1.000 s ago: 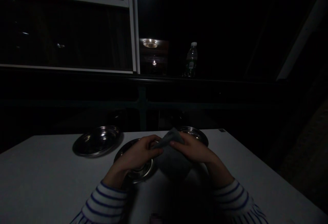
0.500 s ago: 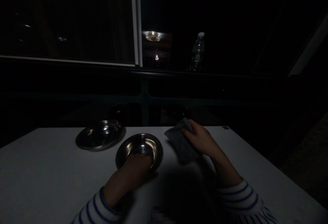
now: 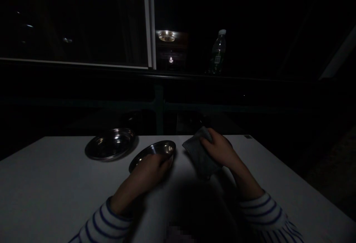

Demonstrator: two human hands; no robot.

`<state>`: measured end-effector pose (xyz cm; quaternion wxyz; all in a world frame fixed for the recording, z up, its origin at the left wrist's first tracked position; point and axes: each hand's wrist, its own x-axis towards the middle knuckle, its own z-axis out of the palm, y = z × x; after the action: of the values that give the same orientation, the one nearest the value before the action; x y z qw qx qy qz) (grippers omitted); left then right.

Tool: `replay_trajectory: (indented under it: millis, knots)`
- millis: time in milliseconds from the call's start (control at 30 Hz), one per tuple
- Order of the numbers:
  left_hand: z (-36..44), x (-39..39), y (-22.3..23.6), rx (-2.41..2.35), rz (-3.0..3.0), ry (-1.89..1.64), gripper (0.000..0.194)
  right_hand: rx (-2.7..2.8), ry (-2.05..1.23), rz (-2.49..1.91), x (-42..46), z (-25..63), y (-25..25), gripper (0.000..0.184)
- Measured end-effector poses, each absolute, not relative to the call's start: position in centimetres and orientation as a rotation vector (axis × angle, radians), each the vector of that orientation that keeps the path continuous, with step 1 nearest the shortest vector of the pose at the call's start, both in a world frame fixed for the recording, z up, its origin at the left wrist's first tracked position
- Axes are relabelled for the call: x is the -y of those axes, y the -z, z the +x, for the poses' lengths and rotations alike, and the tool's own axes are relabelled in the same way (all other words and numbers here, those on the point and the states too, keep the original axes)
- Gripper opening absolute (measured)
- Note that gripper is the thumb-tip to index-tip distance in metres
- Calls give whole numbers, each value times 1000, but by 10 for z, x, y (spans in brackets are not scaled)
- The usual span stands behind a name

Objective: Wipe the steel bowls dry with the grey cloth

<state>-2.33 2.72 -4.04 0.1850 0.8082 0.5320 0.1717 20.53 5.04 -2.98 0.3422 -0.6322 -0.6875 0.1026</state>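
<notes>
Near the middle of the frame, the left hand is grasping the metal bowl, its grip closing over the near right part of the rim. The bowl is lying just beyond and above the knuckles, its far rim rising to the right, so it is sitting tilted rather than flat. The fingers are disappearing behind the back of the hand, so their exact hold is staying hidden.

Right of centre, the right hand is pinching the grey cloth between thumb and fingers. The cloth is hanging to the left of that grip and below it, one corner pointing toward the bowl; a narrow gap is separating the two. Whatever is lying under the cloth is too dark to tell.

A wider metal dish is resting on the white bench, left of centre, well apart from the right hand and near the bowl. Striped sleeves are covering both forearms at the lower edge. A capped bottle is standing upright in the upper right of the frame.
</notes>
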Motion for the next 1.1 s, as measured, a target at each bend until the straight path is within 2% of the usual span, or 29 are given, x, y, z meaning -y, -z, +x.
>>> replay_trajectory:
  millis: [233, 700, 967, 1100]
  knots:
    - [-33, -34, 36, -1494, 2081, -692, 45, 1802, -223, -1681, -50, 204, 29, 18]
    - [-43, -37, 26, -1630, 2114, -831, 39, 1883, -228, -1606, -50, 203, 29, 7]
    - [-52, -44, 18, -1696, 1528, -1219, 30, 1787, -238, -1656, -51, 202, 29, 16]
    - [-48, -42, 17, -1376, 1077, -1339, 28, 1750, -236, -1658, -48, 200, 26, 15]
